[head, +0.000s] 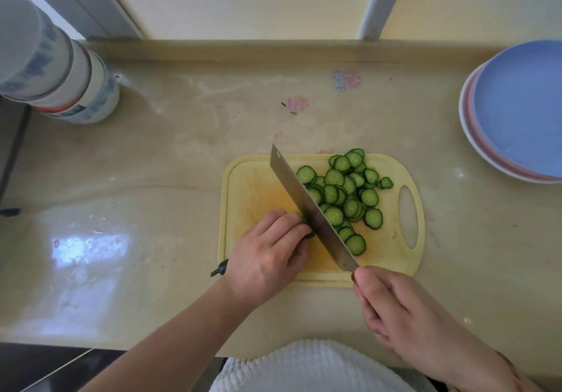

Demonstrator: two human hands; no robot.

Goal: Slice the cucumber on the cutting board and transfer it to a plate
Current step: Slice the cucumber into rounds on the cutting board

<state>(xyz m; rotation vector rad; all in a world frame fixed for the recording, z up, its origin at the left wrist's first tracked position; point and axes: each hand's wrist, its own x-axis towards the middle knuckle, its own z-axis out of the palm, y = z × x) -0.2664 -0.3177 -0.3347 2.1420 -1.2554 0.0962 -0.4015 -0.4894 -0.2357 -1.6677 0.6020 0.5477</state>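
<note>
Steel ran slantwise across the yellow cutting board (243, 197): the cleaver (307, 206) lay with its long axis from the near right, where the right hand (404, 309) wrapped its handle at the board's near edge, up to its tip at the far left. The left hand (267, 248) sat just on the blade's left side, fingers curled down over the last stub of cucumber (307, 231), knuckles close against the flat of the steel. Only a sliver of dark green skin showed between fingertips and blade, so how much stub remained could not be told. On the blade's right, the cucumber slices (343, 194) lay in a loose overlapping heap spreading toward the board's handle hole. The next cut, by my reading, had to fall a hair to the left, toward those fingers, with little room. The blue plate (523, 106), top of a small stack, stood well apart at the far right, on the knife hand's side. A cut stem end (219, 268) lay on the counter just off the board's near left corner.
</note>
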